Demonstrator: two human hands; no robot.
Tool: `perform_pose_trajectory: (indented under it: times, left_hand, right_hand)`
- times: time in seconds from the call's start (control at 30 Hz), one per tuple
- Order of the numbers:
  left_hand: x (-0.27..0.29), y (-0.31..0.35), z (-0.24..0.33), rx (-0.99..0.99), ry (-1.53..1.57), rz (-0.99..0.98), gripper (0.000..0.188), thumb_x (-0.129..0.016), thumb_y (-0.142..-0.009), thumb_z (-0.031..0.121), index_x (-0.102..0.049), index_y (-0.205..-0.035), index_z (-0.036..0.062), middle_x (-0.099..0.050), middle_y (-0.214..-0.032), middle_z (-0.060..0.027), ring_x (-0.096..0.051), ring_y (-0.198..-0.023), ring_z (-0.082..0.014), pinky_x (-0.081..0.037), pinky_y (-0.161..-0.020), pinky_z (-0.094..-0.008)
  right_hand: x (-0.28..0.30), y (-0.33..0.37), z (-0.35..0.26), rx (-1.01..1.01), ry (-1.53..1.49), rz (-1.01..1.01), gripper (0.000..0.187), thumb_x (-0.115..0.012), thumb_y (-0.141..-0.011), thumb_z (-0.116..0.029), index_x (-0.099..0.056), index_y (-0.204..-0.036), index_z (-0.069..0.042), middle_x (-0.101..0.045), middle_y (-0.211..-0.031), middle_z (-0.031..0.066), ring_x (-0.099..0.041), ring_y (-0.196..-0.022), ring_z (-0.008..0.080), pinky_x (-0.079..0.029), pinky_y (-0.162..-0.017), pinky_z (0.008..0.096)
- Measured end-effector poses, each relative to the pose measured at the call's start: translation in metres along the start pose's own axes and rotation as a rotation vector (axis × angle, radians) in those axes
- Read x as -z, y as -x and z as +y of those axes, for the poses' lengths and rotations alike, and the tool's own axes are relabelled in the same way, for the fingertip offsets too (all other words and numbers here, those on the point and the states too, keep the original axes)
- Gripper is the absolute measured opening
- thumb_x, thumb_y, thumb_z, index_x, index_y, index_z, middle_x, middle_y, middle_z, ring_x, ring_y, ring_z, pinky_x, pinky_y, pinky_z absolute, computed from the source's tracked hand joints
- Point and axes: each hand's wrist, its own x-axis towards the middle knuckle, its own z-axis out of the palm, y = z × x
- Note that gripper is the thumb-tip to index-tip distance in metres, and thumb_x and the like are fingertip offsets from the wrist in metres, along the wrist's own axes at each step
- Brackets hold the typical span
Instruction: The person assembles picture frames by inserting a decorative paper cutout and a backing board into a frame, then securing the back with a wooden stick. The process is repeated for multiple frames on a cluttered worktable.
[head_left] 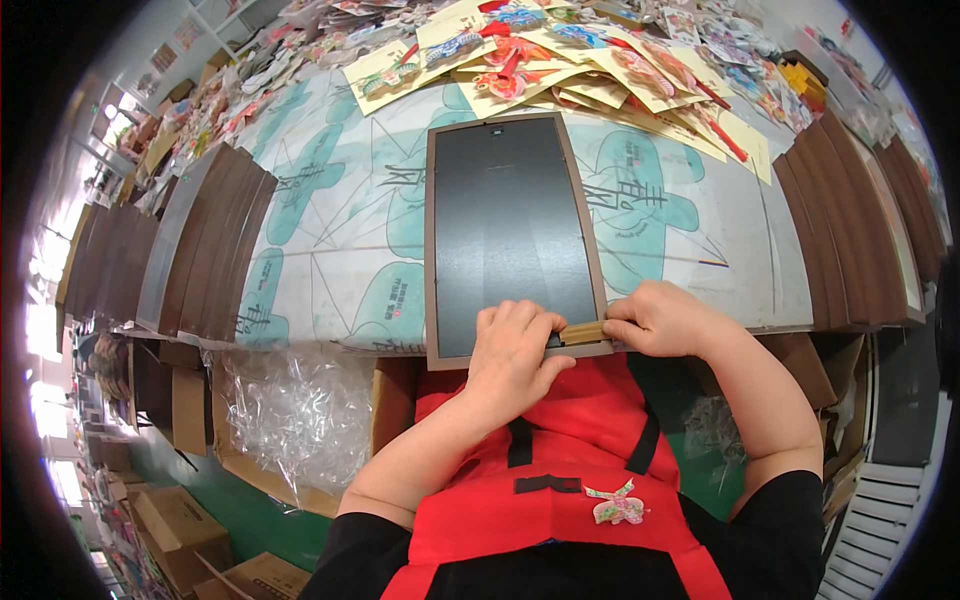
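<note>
A brown rectangular frame (432,240) lies on the table, its near end at the table's front edge, with a black backing board (510,220) facing up. My left hand (515,355) rests over the near end of the board, fingers together but stretched out and thumb apart. At the near right corner my right hand (655,320) is closed, thumb and fingers pinching the end of a short tan-gold strip-like piece (583,333). That piece lies along the frame's near edge, its left end close to my left thumb. Its exact kind is hard to make out.
Brown frames stand stacked at the left (215,230) and right (845,220) of the table. Cream cards (500,85) with colourful ornaments and red tassels are spread at the far side. Below the left edge sits a cardboard box with clear plastic wrap (300,410).
</note>
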Motion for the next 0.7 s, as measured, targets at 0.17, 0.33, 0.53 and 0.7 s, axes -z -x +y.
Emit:
perform_pose_trajectory:
  times: [0.17, 0.33, 0.53, 0.7]
  left_hand:
    - [-0.004, 0.004, -0.001, -0.038, -0.005, 0.056, 0.026, -0.078, -0.065, 0.018, -0.062, -0.084, 0.0087, -0.054, -0.078, -0.0017, -0.051, -0.077, -0.0214, -0.035, -0.075, -0.0339]
    - [-0.009, 0.007, -0.004, -0.081, 0.031, 0.076, 0.022, -0.076, -0.066, 0.013, -0.062, -0.083, 0.0084, -0.054, -0.075, -0.0019, -0.052, -0.072, -0.0213, -0.036, -0.071, -0.0323]
    - [0.02, 0.007, -0.017, -0.068, 0.1, 0.189, 0.032, -0.073, -0.072, 0.011, -0.058, -0.1, 0.0043, -0.058, -0.094, -0.0112, -0.055, -0.087, -0.0282, -0.041, -0.077, -0.0376]
    - [0.049, 0.006, -0.08, 0.322, 0.017, 0.425, 0.038, -0.067, -0.078, 0.012, -0.056, -0.112, -0.0016, -0.058, -0.107, -0.0174, -0.056, -0.094, -0.029, -0.046, -0.078, -0.0361]
  right_hand:
    - [-0.015, 0.021, -0.002, 0.197, 0.37, 0.207, 0.015, -0.062, -0.077, -0.02, -0.057, -0.07, -0.007, -0.054, -0.058, 0.009, -0.059, -0.059, 0.0263, -0.045, -0.053, 0.038]
    - [-0.045, 0.032, 0.009, 0.394, 0.673, 0.545, 0.014, -0.062, -0.063, -0.012, -0.054, -0.074, -0.01, -0.044, -0.06, 0.0008, -0.051, -0.054, 0.0173, -0.041, -0.047, 0.0316]
    - [-0.038, 0.038, 0.031, 0.121, 0.443, 0.812, 0.014, -0.059, -0.072, -0.005, -0.059, -0.086, -0.008, -0.054, -0.067, 0.0079, -0.056, -0.059, 0.0272, -0.044, -0.051, 0.0386]
    - [-0.009, 0.055, 0.094, -0.379, 0.593, 0.822, 0.011, -0.061, -0.08, -0.01, -0.063, -0.091, -0.007, -0.058, -0.076, 0.0103, -0.059, -0.074, 0.031, -0.045, -0.064, 0.044]
